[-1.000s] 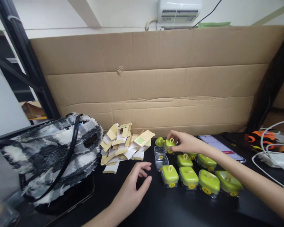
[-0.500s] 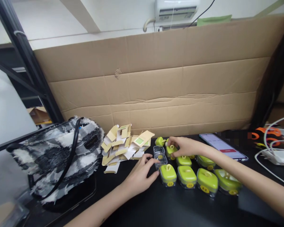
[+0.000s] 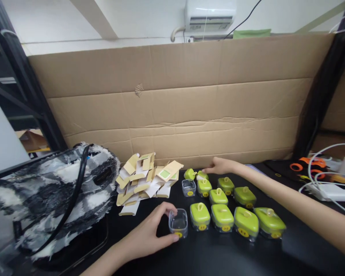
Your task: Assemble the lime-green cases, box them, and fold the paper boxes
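My left hand (image 3: 158, 230) holds a small clear plastic box (image 3: 178, 225) without a lid, thumb at its front and fingers at its back. My right hand (image 3: 218, 166) reaches to the back, fingers closed at the edge of a loose green lid (image 3: 202, 175). Beside that lies another green lid (image 3: 190, 174) with a loop. A second open clear box (image 3: 189, 188) stands in front of them. Several clear boxes with green lids and yellow labels stand in rows, among them a front one (image 3: 200, 215) and a back one (image 3: 204, 187).
Flattened small cartons (image 3: 143, 180) are piled left of the boxes. A shaggy grey-and-black bag (image 3: 60, 191) sits at the left. Orange scissors (image 3: 307, 165) and a white charger with cables (image 3: 329, 191) lie at the right. A cardboard sheet (image 3: 175, 103) stands behind the table.
My left hand has brought a clear box toward me and left. My right hand has let go of a lidded box and moved back to the loose green lid.
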`<state>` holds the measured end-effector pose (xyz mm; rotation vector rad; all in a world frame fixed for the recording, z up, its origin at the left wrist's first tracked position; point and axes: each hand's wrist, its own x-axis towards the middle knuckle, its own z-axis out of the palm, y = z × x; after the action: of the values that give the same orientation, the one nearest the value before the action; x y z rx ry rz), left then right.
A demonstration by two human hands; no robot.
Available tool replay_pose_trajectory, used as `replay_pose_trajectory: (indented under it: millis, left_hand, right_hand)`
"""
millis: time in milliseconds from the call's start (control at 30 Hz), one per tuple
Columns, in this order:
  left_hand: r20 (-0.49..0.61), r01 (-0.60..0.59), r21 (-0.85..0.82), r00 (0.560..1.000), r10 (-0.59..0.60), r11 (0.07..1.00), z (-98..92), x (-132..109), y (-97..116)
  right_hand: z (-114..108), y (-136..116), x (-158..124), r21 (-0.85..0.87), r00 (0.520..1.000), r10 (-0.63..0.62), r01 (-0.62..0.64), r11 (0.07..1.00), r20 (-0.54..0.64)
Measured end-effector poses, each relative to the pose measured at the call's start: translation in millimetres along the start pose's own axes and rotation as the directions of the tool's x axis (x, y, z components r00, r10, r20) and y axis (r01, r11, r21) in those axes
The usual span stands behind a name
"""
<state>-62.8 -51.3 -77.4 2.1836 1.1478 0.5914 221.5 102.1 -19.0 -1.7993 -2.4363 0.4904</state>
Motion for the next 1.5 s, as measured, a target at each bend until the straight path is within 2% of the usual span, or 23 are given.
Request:
replay_pose_trajectory:
  millis: [133, 233, 400, 533, 700, 800, 900, 1033, 1200, 1267, 1333, 1433, 1500]
  left_hand:
    - [0.101, 0.049, -0.055, 0.994, -0.043, 0.997, -1.8, -6, 7]
    - [0.183, 0.041, -0.057, 0.983, -0.03, 0.998, -4.4, -8, 14]
    - [0.184, -0.002, -0.063, 0.983, 0.014, 0.998, -5.8, -9, 20]
    - [0.164, -0.008, -0.115, 0.986, 0.027, 0.993, 8.8, -11, 23]
    - [0.116, 0.023, -0.15, 0.993, -0.005, 0.988, 28.2, -14, 32]
    - [0.161, 0.025, -0.1, 0.987, -0.009, 0.995, 25.1, -16, 42]
    - [0.225, 0.001, -0.062, 0.974, 0.013, 0.998, 17.7, -18, 51]
    - [0.255, -0.009, -0.072, 0.967, 0.027, 0.997, 19.0, -20, 57]
    - [0.189, 0.02, -0.075, 0.982, -0.006, 0.997, 32.4, -21, 55]
    - [0.175, 0.043, -0.067, 0.984, -0.031, 0.997, 36.5, -21, 53]
    - [0.171, 0.056, -0.055, 0.984, -0.045, 0.997, 39.2, -20, 51]
    - [0.177, 0.047, -0.033, 0.983, -0.04, 0.998, 40.5, -18, 51]
    - [0.166, 0.045, -0.018, 0.985, -0.041, 0.999, 40.1, -17, 52]
  right_hand:
    - [4, -11, 8, -0.083, 0.991, 0.128, -0.124, 0.989, 0.044]
    - [9, -14, 13, -0.129, 0.98, 0.189, -0.181, 0.975, 0.055]
    - [16, -13, 16, -0.137, 0.977, 0.179, -0.163, 0.977, 0.114]
    - [19, -12, 14, -0.082, 0.986, 0.135, -0.127, 0.988, 0.101]
    - [22, -10, 9, 0.023, 0.996, 0.091, -0.091, 0.996, -0.019]
    - [19, -6, 5, 0.113, 0.985, 0.066, -0.049, 0.992, -0.157]
    - [14, 1, -1, 0.216, 0.951, 0.03, 0.039, 0.976, -0.306]
    - [10, 2, -32, 0.333, 0.899, -0.016, 0.178, 0.926, -0.437]
    - [22, -27, -109, 0.465, 0.886, -0.122, 0.346, 0.815, -0.447]
    - [33, -41, -137, 0.506, 0.897, -0.157, 0.369, 0.78, -0.413]
    - [48, -52, -155, 0.614, 0.924, -0.22, 0.374, 0.695, -0.313]
    - [74, -58, -164, 0.748, 0.952, -0.245, 0.298, 0.593, -0.185]
    - [91, -55, -162, 0.801, 0.96, -0.217, 0.27, 0.534, -0.179]
